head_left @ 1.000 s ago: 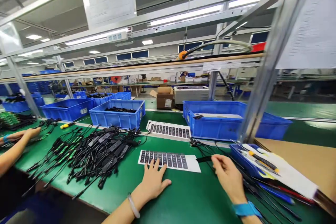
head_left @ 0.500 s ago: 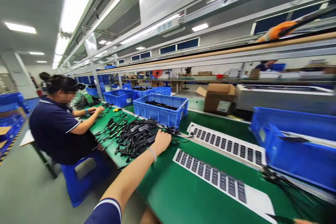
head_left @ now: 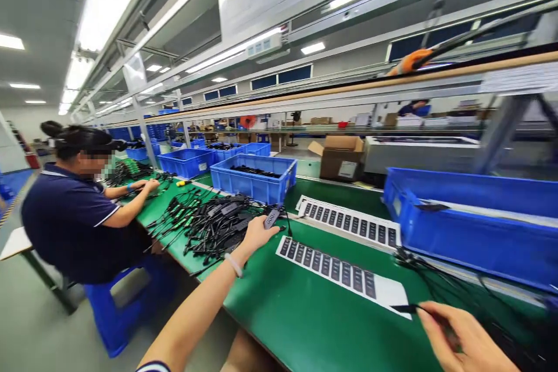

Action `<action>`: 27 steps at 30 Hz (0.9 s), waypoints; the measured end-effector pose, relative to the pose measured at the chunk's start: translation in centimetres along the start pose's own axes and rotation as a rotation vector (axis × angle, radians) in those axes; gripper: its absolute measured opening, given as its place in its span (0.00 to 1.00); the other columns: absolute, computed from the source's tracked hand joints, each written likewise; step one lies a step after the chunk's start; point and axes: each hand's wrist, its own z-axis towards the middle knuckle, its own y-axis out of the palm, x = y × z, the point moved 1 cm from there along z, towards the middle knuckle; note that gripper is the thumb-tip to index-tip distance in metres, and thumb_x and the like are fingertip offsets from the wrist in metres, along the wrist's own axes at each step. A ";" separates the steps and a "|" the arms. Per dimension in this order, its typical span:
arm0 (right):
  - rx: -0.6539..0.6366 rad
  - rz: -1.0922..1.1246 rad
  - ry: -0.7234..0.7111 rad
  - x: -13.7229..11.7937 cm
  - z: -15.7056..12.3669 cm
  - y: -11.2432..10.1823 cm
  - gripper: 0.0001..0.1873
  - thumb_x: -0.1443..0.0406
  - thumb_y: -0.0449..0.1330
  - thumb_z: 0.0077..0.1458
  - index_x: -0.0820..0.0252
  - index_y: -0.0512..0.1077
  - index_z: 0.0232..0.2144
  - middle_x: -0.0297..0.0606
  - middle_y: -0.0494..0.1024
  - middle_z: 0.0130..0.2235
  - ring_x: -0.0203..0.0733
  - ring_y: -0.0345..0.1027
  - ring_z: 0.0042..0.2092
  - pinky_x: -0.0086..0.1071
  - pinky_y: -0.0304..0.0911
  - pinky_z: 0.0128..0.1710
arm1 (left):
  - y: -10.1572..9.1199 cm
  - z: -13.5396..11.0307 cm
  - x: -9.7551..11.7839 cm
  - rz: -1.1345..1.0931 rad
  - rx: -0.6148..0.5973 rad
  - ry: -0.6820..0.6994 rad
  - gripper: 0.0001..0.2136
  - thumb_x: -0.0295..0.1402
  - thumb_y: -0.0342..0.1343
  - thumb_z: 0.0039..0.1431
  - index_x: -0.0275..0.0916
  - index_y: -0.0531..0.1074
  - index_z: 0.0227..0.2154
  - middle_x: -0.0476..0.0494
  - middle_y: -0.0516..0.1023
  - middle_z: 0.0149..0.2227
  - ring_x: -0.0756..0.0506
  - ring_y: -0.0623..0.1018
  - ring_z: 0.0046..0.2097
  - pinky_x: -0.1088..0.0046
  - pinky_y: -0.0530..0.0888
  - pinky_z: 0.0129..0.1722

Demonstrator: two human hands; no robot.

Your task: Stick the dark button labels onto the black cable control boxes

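My left hand (head_left: 258,233) is closed on a small dark box with a short cable (head_left: 272,218), held up at the right end of a tangled pile of black cabled boxes (head_left: 222,221). My right hand (head_left: 457,331), at the lower right, pinches a thin black tool (head_left: 405,308); its exact kind is unclear. That tool's tip lies over the bare end of a white sheet bearing dark rectangular labels (head_left: 326,264). Behind it lies a second label sheet (head_left: 349,221).
A blue bin (head_left: 253,177) with black parts stands behind the pile, and a larger blue bin (head_left: 471,221) at the right. Black cables (head_left: 427,270) lie before it. A co-worker (head_left: 74,209) sits at the left along the green table (head_left: 279,308). An open carton (head_left: 342,158) stands behind.
My left hand has lifted a small dark box from the pile's edge. My right hand has come further into view with the black tool. The view has shifted right.
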 end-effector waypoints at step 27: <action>-0.031 0.754 0.634 -1.6 6.5 4.2 0.29 0.41 0.60 0.49 0.59 0.61 0.34 0.35 0.61 0.31 0.38 0.62 0.32 0.25 0.64 0.21 | 11.9 -1.9 5.7 -1.144 -0.633 -0.362 0.20 0.19 0.57 0.49 0.34 0.63 0.45 0.35 0.76 0.43 0.51 0.76 0.30 0.77 0.72 0.29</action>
